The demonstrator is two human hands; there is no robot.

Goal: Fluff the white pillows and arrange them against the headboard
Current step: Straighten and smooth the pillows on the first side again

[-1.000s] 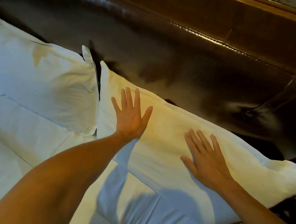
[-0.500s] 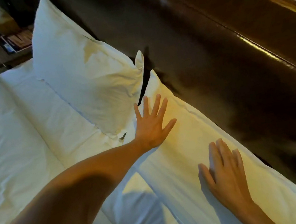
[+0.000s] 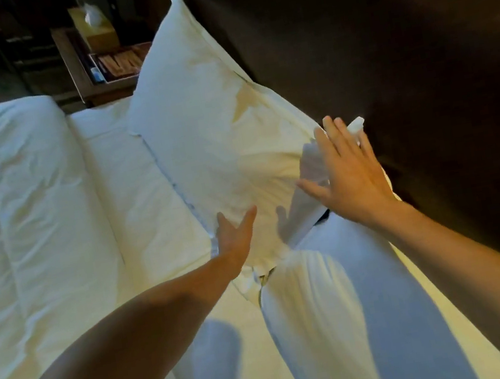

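Hands flat, each grip slack: left hand and right hand on far pillow (tissue box holds tissues).

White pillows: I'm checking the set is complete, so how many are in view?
2. The far white pillow leans on the dark leather headboard; the near white pillow lies along it, below. Others may be out of view.

Dim warm light, soft arm shadows, wide-angle edge warp.
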